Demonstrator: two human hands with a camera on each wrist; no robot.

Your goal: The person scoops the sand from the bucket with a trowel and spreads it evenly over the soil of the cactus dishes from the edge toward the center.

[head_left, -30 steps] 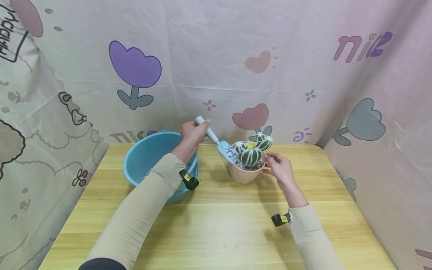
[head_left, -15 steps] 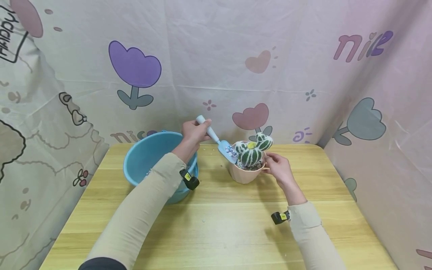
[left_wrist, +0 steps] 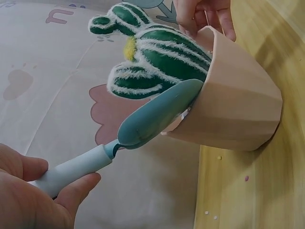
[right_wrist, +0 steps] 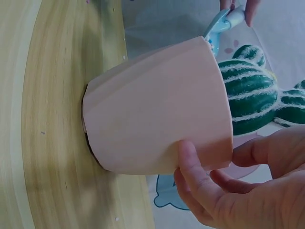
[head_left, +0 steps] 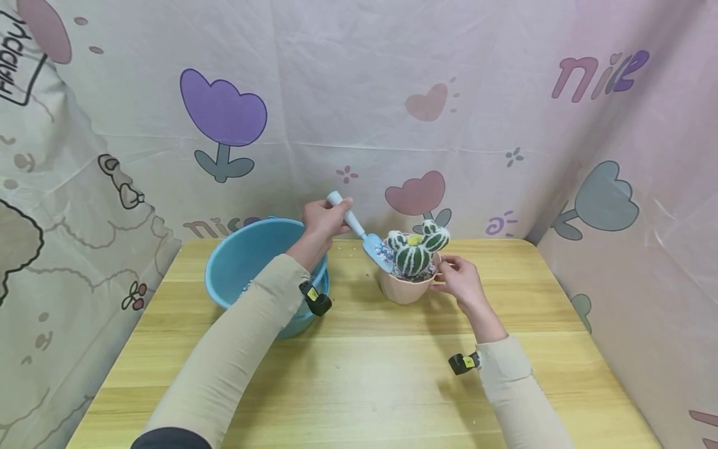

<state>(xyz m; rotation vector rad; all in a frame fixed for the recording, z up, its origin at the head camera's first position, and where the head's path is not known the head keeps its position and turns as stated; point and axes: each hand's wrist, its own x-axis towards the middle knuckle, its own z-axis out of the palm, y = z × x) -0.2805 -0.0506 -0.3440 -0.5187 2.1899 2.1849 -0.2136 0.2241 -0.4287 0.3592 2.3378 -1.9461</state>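
Observation:
My left hand [head_left: 323, 223] grips the pale handle of a small blue garden trowel [head_left: 373, 248]. Small pink, white and blue pebbles [head_left: 384, 251] lie on the tilted blade, whose tip meets the left rim of a pinkish flowerpot [head_left: 405, 290]. In the pot stands a green cactus [head_left: 412, 259] with white fuzzy ridges and a yellow flower, pebbles around its base. With thumb and fingers, my right hand [head_left: 462, 282] pinches the pot's right rim; the right wrist view shows fingertips [right_wrist: 189, 153] on the outer wall. Seen from the left wrist, the trowel's underside [left_wrist: 157, 114] hides the pebbles.
A large blue bucket [head_left: 235, 252] stands left of the pot, partly behind the left forearm, with some pebbles visible inside. A few loose pebbles lie on the wooden table [head_left: 359, 380]. A printed cloth [head_left: 336, 93] hangs close behind the table.
The pot and cactus have shifted very slightly left together with my right hand. The trowel stays at the rim, nearly unmoved, with pebbles still on its blade.

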